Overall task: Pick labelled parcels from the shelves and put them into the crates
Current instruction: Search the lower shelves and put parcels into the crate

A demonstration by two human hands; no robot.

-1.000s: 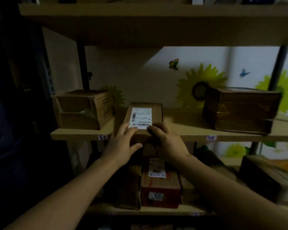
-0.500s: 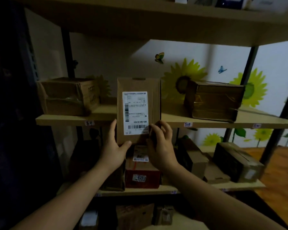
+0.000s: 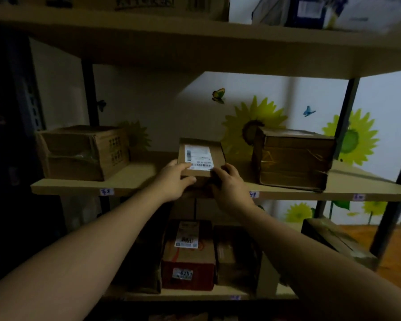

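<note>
On the middle shelf [image 3: 79,186], between a taped box [image 3: 83,151] and a darker box [image 3: 292,158], the labelled parcel [image 3: 214,156] is lying almost flat with its white label [image 3: 198,157] facing up. The left hand [image 3: 174,179] and the right hand [image 3: 229,185] are holding its near end, each grip clamped on one near corner. Below them, a red box [image 3: 202,276] is standing on the lower shelf [image 3: 218,295].

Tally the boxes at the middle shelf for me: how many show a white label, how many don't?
White label showing: 1, the middle box
No label showing: 2, the left box and the right box
Total: 3
</note>
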